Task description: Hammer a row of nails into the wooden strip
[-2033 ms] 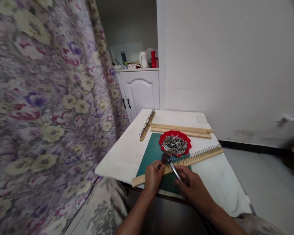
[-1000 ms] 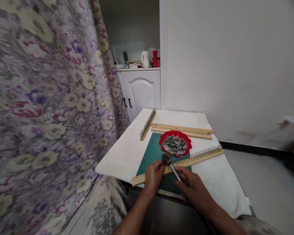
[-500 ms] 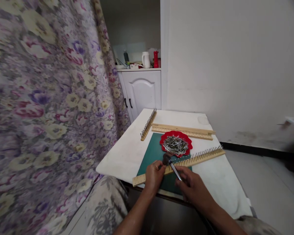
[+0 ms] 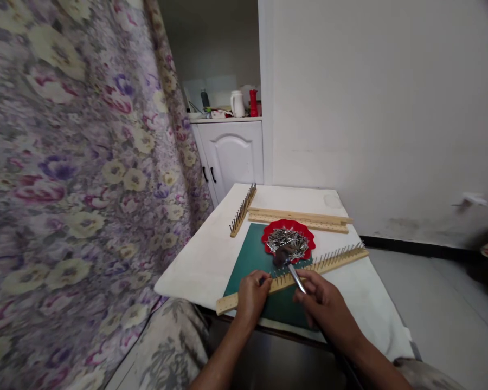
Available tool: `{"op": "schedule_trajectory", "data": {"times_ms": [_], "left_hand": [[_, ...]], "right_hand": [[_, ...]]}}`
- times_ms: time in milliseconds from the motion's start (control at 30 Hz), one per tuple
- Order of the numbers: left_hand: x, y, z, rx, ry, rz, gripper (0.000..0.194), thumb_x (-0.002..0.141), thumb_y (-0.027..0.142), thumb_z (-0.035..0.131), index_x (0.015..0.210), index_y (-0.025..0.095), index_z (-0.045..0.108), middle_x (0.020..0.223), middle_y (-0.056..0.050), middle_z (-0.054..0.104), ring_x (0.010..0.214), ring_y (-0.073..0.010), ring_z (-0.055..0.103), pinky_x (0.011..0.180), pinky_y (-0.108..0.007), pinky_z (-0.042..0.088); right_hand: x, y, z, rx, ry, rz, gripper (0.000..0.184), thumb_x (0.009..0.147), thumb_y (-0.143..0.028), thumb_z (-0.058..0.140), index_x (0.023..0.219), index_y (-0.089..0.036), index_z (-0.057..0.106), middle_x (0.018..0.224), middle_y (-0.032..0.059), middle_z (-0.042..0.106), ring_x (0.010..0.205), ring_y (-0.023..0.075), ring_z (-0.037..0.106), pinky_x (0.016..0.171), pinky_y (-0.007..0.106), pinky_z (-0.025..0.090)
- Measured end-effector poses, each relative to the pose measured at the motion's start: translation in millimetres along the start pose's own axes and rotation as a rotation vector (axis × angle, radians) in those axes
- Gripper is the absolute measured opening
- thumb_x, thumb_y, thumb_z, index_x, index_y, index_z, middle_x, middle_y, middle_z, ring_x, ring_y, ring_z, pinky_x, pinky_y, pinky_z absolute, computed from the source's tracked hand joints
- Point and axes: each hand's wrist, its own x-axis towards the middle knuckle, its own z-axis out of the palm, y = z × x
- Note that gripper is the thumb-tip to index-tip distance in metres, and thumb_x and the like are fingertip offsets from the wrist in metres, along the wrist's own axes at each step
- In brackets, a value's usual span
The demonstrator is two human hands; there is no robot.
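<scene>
"Seating a nail appears to be the step in hand. State of each grip?"

"The right hand (image 4: 329, 311) is closed on a silver-shafted, dark-headed hammer (image 4: 296, 277). The left hand (image 4: 252, 297) is narrow, fingertips at the long pale wooden strip (image 4: 228, 304); I cannot tell whether they pinch a nail."

"Recommended method?"

"Support the strip flat. Align the hammer face squarely with the nail. Use short, straight strokes, fingertips below the strike point."

"Edges and clearance?"

"The strip crosses the green rectangular mat (image 4: 244, 257) diagonally, its bare end near the white-covered worktop (image 4: 187, 268)'s near edge; rocking is a risk. The red scalloped dish (image 4: 287, 223) sits just beyond the hammer head: limit forward travel. Upright metal nails (image 4: 335, 253) restrict the right side. Open room lies left of the mat."
</scene>
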Motion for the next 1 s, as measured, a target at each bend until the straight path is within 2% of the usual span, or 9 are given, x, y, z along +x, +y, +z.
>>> {"op": "schedule_trajectory", "data": {"times_ms": [133,267,367,467,567,733,867,1000], "left_hand": [[3.6,1.6,-7.4,0.016,-0.100,0.028,0.014,0.074,0.018,0.052,0.072,0.017,0.065,0.077,-0.003,0.066,0.072,-0.0154,0.060,0.067,-0.023,0.039],[10.6,-2.7,-20.5,0.052,-0.192,0.072,0.018,0.074,0.014,0.050,0.079,0.018,0.066,0.081,-0.003,0.068,0.076,-0.0160,0.061,0.071,-0.024,0.041],[23.3,-3.9,-29.3,0.094,-0.166,0.089,0.020,0.077,0.016,0.048,0.086,0.019,0.065,0.082,-0.002,0.068,0.077,-0.0161,0.061,0.071,-0.025,0.041],[46.3,5.0,-31.3,0.141,-0.135,0.174,0.018,0.079,0.018,0.048,0.087,0.019,0.065,0.086,-0.003,0.067,0.080,-0.0163,0.060,0.073,-0.025,0.042],[75.9,22.6,-24.8,0.239,-0.165,0.272,0.017,0.078,0.016,0.050,0.084,0.019,0.065,0.089,-0.004,0.067,0.084,-0.0170,0.059,0.075,-0.025,0.041],[115.4,42.9,-3.7,0.498,-0.331,0.209,0.015,0.071,0.013,0.054,0.077,0.017,0.068,0.084,-0.007,0.069,0.083,-0.0205,0.061,0.072,-0.026,0.041],[127.3,41.9,10.3,0.544,-0.371,0.147,0.015,0.070,0.014,0.055,0.075,0.015,0.069,0.082,-0.011,0.071,0.079,-0.0227,0.063,0.068,-0.026,0.041],[130.0,40.7,14.3,0.562,-0.390,0.129,0.016,0.071,0.016,0.054,0.077,0.014,0.069,0.083,-0.013,0.071,0.079,-0.0235,0.063,0.066,-0.026,0.040]], "right_hand": [[6.7,-2.0,-16.1,0.016,0.109,-0.056,0.037,0.080,-0.031,0.059,0.114,-0.019,0.051,0.070,-0.0027,0.061,0.035,0.0051,0.043,0.034,0.017,0.032],[11.1,-1.7,-28.2,0.053,0.147,-0.094,0.038,0.082,-0.033,0.058,0.117,-0.019,0.049,0.073,-0.0016,0.061,0.037,0.0048,0.045,0.035,0.017,0.033],[11.4,-2.7,-31.1,0.086,0.153,-0.104,0.038,0.083,-0.032,0.058,0.117,-0.019,0.049,0.074,-0.0017,0.061,0.037,0.0045,0.045,0.035,0.017,0.033],[11.6,-3.3,-30.2,0.099,0.160,-0.101,0.037,0.082,-0.032,0.058,0.116,-0.019,0.049,0.074,-0.0014,0.062,0.037,0.0041,0.044,0.035,0.016,0.032],[12.6,-2.3,-28.8,0.092,0.174,-0.091,0.037,0.082,-0.032,0.058,0.114,-0.018,0.049,0.073,-0.0014,0.062,0.036,0.0040,0.044,0.035,0.016,0.032],[12.9,-4.1,-29.0,0.094,0.181,-0.091,0.037,0.081,-0.033,0.058,0.114,-0.017,0.050,0.072,-0.0014,0.062,0.036,0.0044,0.044,0.034,0.017,0.032],[13.1,-7.4,-30.4,0.098,0.192,-0.088,0.037,0.081,-0.032,0.058,0.114,-0.017,0.050,0.072,-0.0018,0.062,0.036,0.0046,0.044,0.035,0.017,0.033],[13.7,-6.7,-31.4,0.104,0.187,-0.079,0.037,0.081,-0.031,0.058,0.115,-0.018,0.050,0.073,-0.0016,0.062,0.036,0.0043,0.044,0.034,0.016,0.033]]}}
